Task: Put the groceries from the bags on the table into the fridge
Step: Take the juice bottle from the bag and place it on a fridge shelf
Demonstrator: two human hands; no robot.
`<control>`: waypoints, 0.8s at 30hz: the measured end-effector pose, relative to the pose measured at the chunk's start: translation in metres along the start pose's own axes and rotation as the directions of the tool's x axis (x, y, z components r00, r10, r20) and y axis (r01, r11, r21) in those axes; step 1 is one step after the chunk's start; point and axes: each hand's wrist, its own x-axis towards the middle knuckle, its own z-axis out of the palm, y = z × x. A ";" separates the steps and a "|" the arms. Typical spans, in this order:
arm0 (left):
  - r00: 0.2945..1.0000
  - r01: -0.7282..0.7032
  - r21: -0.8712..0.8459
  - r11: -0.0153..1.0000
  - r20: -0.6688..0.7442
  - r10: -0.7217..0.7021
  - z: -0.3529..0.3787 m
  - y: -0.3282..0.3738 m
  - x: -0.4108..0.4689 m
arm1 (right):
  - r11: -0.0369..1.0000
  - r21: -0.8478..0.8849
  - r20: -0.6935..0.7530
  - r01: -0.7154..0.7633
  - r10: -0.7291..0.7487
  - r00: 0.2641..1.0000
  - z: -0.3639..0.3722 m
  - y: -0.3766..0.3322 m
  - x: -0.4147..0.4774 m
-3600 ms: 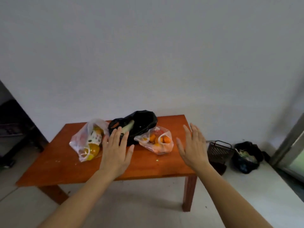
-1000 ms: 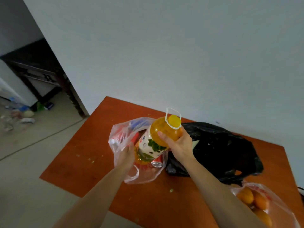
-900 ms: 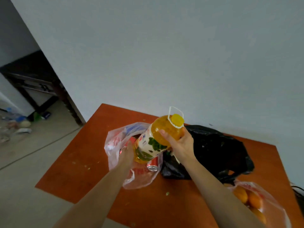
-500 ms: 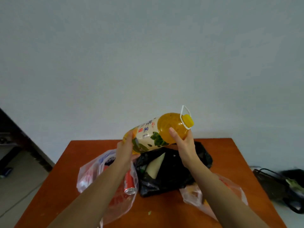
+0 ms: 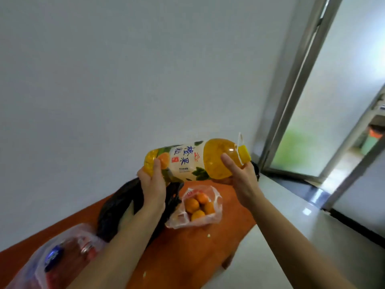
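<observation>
Juice is what we carry: a large orange juice bottle (image 5: 193,161) lies on its side in the air between our two hands, above the far end of the table (image 5: 187,257) and touching nothing on it. Its yellow cap (image 5: 244,154) points right, toward the sliding door frame (image 5: 291,84), and its white label with blue characters faces us.

Our left hand (image 5: 153,188) grips the base end, thumb curled up over the front and fingers wrapped behind. Our right hand (image 5: 239,180) cradles the shoulder near the cap, thumb laid across the clear orange part, fingers curled beneath it.

Below the bottle, a crumpled black bag (image 5: 116,209) sits on the orange-brown tabletop, partly hidden by our left forearm. Just to its right lies a clear plastic bag (image 5: 179,221), open toward us, holding several oranges (image 5: 192,205). At the near left, a second clear bag (image 5: 37,265) rests on the table; inside we make out blurred red shapes with a silvery top, likely cans, and something blue that we cannot identify.

A plain white wall rises behind the table. Pale floor tiles (image 5: 302,226) run to the right, up to the door's dark threshold.
</observation>
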 end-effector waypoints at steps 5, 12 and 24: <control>0.970 -0.016 0.018 1.000 0.244 0.011 0.093 -0.011 -0.081 | 0.999 -0.042 -0.263 0.026 -0.036 0.964 -0.100 -0.048 -0.071; 0.805 0.016 0.032 0.999 0.592 -0.031 0.221 -0.016 -0.236 | 0.992 -0.022 -0.606 0.122 -0.110 0.788 -0.251 -0.108 -0.201; 0.418 0.079 0.065 0.995 0.904 -0.093 0.397 -0.070 -0.614 | 0.957 -0.168 -0.848 0.238 -0.263 0.461 -0.516 -0.214 -0.489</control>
